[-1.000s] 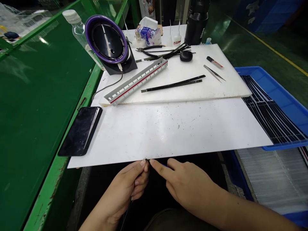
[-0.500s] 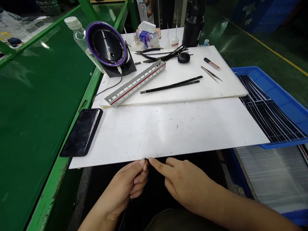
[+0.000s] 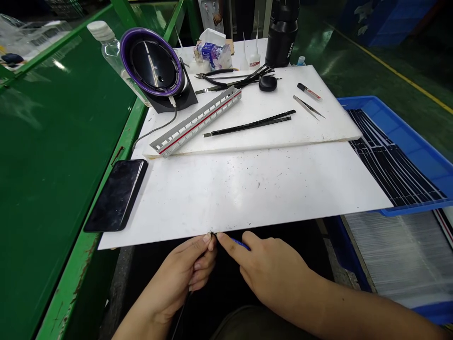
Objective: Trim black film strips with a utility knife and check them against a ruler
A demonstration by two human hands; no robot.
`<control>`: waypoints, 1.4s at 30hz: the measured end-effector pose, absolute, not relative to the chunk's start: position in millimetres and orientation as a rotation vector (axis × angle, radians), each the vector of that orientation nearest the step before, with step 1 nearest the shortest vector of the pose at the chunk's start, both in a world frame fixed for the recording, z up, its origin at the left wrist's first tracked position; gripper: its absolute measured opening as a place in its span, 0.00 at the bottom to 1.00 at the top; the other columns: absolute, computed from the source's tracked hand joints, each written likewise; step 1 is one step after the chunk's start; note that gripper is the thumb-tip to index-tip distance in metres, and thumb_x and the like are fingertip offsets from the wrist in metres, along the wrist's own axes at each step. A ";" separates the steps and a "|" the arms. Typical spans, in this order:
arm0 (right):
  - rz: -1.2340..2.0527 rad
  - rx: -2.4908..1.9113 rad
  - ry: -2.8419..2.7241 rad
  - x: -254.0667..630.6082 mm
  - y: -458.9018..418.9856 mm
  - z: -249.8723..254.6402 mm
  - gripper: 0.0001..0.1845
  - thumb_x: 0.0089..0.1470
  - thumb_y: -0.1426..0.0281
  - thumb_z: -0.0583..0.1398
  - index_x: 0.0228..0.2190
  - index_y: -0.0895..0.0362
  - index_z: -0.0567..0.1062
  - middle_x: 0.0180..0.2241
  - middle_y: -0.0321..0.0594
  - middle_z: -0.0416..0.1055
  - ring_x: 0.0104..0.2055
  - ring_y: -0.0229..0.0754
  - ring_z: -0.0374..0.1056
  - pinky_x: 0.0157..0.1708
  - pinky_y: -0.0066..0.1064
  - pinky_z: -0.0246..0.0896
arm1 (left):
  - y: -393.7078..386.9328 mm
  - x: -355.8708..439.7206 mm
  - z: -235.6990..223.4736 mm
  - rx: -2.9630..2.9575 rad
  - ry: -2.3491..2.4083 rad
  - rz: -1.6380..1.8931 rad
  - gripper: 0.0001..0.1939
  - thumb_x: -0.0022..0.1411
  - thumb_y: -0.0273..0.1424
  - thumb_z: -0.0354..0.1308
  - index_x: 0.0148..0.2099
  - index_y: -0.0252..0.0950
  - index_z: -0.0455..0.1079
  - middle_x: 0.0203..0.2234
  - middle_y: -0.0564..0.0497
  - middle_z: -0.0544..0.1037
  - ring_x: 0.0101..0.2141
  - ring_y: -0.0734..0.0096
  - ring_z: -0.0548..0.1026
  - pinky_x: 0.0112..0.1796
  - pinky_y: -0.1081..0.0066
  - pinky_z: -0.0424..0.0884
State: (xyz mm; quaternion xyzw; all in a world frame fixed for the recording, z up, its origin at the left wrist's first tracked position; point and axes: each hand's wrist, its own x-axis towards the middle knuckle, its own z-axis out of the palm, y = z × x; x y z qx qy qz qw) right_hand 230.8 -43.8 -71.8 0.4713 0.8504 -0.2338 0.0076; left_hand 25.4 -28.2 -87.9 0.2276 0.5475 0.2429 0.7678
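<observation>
Fingertips of my left hand [image 3: 184,278] pinch a thin black strip [image 3: 211,234] at the near edge of the white board [image 3: 247,189]. My right hand [image 3: 272,271] meets it there, forefinger extended, gripping a blue pen [image 3: 240,243].

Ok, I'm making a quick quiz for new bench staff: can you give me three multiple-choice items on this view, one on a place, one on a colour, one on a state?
1. Where does the phone lie?
A. At the left edge of the white board
B. In the blue tray
C. On the raised slab

2. What colour is the ring around the round black device?
A. Red
B. Purple
C. Yellow

3. How is the left hand?
A. Flat on the board
B. Fingers pinched on a thin black strip, at the board's near edge
C. Holding the tweezers

Answers: 1 A, the phone rests beside the green rail. 2 B, the rim shows purple. 3 B, the fingertips meet the right hand there.
</observation>
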 end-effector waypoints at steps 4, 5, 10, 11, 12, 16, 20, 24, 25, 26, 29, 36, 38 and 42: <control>-0.863 1.510 2.667 231.8 -42.1 -72.3 0.34 0.61 0.74 0.52 0.67 0.47 0.55 0.35 0.37 0.72 0.24 0.41 0.68 0.20 0.33 0.48 | -29.4 25.3 -89.0 0.490 1.190 0.530 0.17 0.63 0.45 0.58 0.31 0.37 0.64 0.17 0.61 0.54 0.16 0.83 0.46 0.16 0.80 0.44; -0.908 1.517 2.677 232.1 -41.3 -72.3 0.34 0.61 0.74 0.51 0.67 0.48 0.56 0.35 0.37 0.72 0.25 0.41 0.68 0.22 0.33 0.50 | -29.8 25.3 -89.2 0.490 1.191 0.531 0.17 0.63 0.45 0.58 0.31 0.37 0.64 0.17 0.61 0.54 0.16 0.83 0.46 0.16 0.80 0.44; -0.970 1.511 2.694 231.5 -40.6 -70.2 0.34 0.60 0.75 0.51 0.67 0.50 0.56 0.37 0.37 0.73 0.29 0.41 0.70 0.25 0.33 0.54 | -30.6 26.0 -89.2 0.497 1.196 0.547 0.17 0.63 0.45 0.58 0.31 0.37 0.64 0.17 0.61 0.54 0.16 0.83 0.46 0.16 0.80 0.44; -0.954 1.504 2.699 231.3 -41.2 -69.8 0.34 0.60 0.75 0.51 0.67 0.50 0.55 0.37 0.38 0.73 0.29 0.41 0.69 0.25 0.33 0.54 | -30.6 26.2 -89.0 0.498 1.197 0.548 0.18 0.63 0.45 0.58 0.31 0.37 0.64 0.17 0.61 0.54 0.16 0.83 0.46 0.16 0.80 0.44; -0.932 1.495 2.708 231.1 -41.8 -69.5 0.35 0.60 0.75 0.51 0.67 0.51 0.55 0.37 0.38 0.73 0.28 0.42 0.69 0.25 0.33 0.54 | -30.7 26.4 -88.8 0.498 1.197 0.549 0.18 0.63 0.45 0.57 0.31 0.37 0.64 0.16 0.61 0.54 0.16 0.83 0.46 0.16 0.80 0.44; -0.861 1.462 2.743 230.7 -44.1 -70.3 0.36 0.59 0.75 0.51 0.67 0.53 0.53 0.37 0.38 0.72 0.27 0.42 0.69 0.22 0.34 0.53 | -31.4 26.1 -88.9 0.493 1.205 0.550 0.18 0.64 0.45 0.57 0.31 0.37 0.64 0.17 0.61 0.55 0.16 0.83 0.47 0.16 0.81 0.45; -0.810 1.495 2.690 227.7 -46.6 -73.1 0.36 0.59 0.74 0.52 0.67 0.49 0.52 0.36 0.37 0.72 0.24 0.41 0.68 0.18 0.33 0.47 | -30.9 25.8 -89.8 0.495 1.209 0.553 0.18 0.63 0.46 0.58 0.30 0.37 0.64 0.16 0.61 0.55 0.16 0.83 0.47 0.16 0.81 0.45; -0.693 1.513 2.677 224.1 -50.4 -73.9 0.37 0.59 0.73 0.54 0.67 0.49 0.50 0.35 0.38 0.71 0.21 0.39 0.66 0.16 0.33 0.40 | -29.4 25.7 -89.7 0.495 1.199 0.544 0.19 0.61 0.47 0.60 0.30 0.37 0.63 0.16 0.61 0.55 0.15 0.83 0.47 0.16 0.81 0.45; -0.665 1.511 2.689 223.5 -51.5 -73.7 0.37 0.59 0.73 0.54 0.67 0.49 0.50 0.35 0.38 0.70 0.21 0.39 0.65 0.16 0.33 0.39 | -29.1 25.5 -89.5 0.493 1.195 0.542 0.19 0.61 0.47 0.60 0.30 0.37 0.63 0.16 0.61 0.55 0.15 0.83 0.47 0.16 0.81 0.45; -0.641 1.512 2.701 223.1 -52.5 -73.5 0.37 0.59 0.73 0.54 0.67 0.50 0.51 0.34 0.38 0.70 0.20 0.39 0.65 0.16 0.33 0.38 | -28.8 25.2 -89.4 0.493 1.191 0.538 0.19 0.60 0.47 0.60 0.29 0.37 0.63 0.16 0.61 0.54 0.15 0.83 0.47 0.16 0.81 0.45; -0.597 1.520 2.718 222.0 -54.8 -73.9 0.38 0.57 0.74 0.54 0.67 0.51 0.52 0.33 0.39 0.69 0.19 0.39 0.65 0.16 0.33 0.36 | -27.5 24.1 -89.5 0.494 1.182 0.532 0.19 0.60 0.46 0.61 0.29 0.37 0.63 0.16 0.61 0.54 0.15 0.83 0.47 0.15 0.81 0.44; -0.657 1.530 2.757 225.4 -51.6 -79.2 0.36 0.58 0.75 0.53 0.67 0.51 0.54 0.35 0.39 0.70 0.23 0.41 0.67 0.18 0.32 0.47 | -28.1 23.6 -88.8 0.513 1.174 0.531 0.18 0.61 0.46 0.61 0.30 0.37 0.64 0.16 0.61 0.54 0.15 0.83 0.46 0.16 0.80 0.44; -0.730 1.541 2.789 231.4 -50.2 -77.1 0.35 0.60 0.75 0.51 0.67 0.53 0.55 0.36 0.40 0.71 0.26 0.41 0.68 0.22 0.33 0.53 | -32.1 24.6 -84.9 0.520 1.182 0.541 0.17 0.62 0.45 0.59 0.32 0.37 0.66 0.16 0.61 0.56 0.15 0.83 0.47 0.16 0.80 0.44; -0.975 1.684 2.724 244.9 -48.7 -68.6 0.34 0.62 0.75 0.49 0.67 0.47 0.55 0.36 0.37 0.71 0.29 0.41 0.69 0.29 0.32 0.58 | -38.6 27.4 -74.2 0.533 1.209 0.592 0.15 0.64 0.44 0.57 0.36 0.37 0.71 0.18 0.59 0.59 0.16 0.83 0.48 0.16 0.81 0.46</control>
